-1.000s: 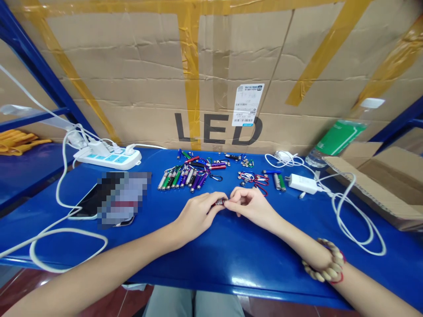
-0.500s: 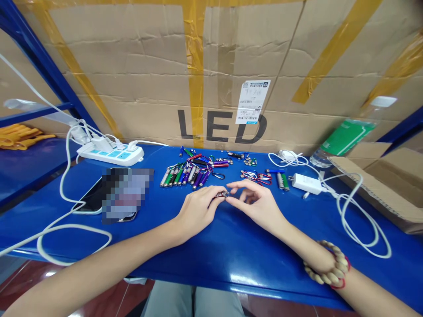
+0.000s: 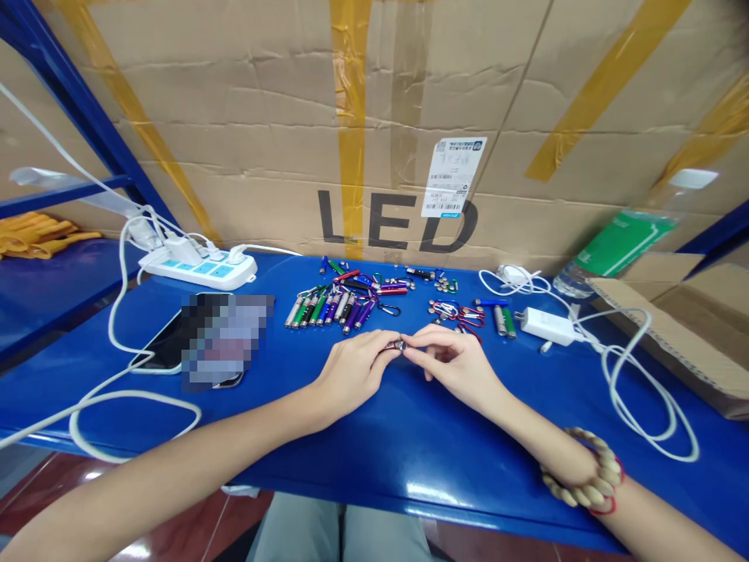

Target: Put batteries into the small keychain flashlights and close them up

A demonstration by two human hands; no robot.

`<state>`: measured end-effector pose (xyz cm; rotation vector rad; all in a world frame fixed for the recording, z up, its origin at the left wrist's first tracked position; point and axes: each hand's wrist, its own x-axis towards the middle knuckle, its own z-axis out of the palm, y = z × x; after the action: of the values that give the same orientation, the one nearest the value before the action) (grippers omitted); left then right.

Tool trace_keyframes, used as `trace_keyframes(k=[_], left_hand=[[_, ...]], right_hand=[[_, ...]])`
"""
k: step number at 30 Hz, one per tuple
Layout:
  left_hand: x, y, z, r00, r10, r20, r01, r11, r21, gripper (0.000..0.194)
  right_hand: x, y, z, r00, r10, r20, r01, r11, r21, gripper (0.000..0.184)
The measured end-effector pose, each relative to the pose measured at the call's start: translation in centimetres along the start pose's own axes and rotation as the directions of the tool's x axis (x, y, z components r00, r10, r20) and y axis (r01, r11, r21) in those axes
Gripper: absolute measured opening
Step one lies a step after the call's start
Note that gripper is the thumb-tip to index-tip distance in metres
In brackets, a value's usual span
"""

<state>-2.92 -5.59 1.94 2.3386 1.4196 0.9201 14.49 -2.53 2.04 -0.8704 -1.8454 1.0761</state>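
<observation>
My left hand (image 3: 351, 373) rests on the blue table (image 3: 374, 445) with its fingers closed round a small keychain flashlight (image 3: 393, 346). My right hand (image 3: 453, 361) meets it from the right, thumb and fingers pinched at the flashlight's silver end. A bead bracelet sits on my right wrist. Just beyond my hands lies a row of several small coloured flashlights (image 3: 328, 308). To the right of them lie loose carabiner clips and small parts (image 3: 453, 312).
A phone (image 3: 169, 351) lies at the left, wired to a white power strip (image 3: 199, 269). A white charger (image 3: 547, 325) and looping cable lie at the right, beside an open cardboard box (image 3: 679, 328). A large carton marked LED (image 3: 398, 140) stands behind the table.
My right hand's fingers opened half a second ago and have closed again on the flashlight's end. The view has shifted slightly; my left hand keeps its hold.
</observation>
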Motion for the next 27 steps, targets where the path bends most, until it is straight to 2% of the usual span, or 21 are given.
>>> trace_keyframes(k=[27], left_hand=[[0.08,-0.3,0.17,1.0,0.005,-0.015,-0.005,1.0,0.007,0.023]], right_hand=[[0.12,0.26,-0.02,0.999,0.044,-0.004,-0.044,0.996,0.082,0.023]])
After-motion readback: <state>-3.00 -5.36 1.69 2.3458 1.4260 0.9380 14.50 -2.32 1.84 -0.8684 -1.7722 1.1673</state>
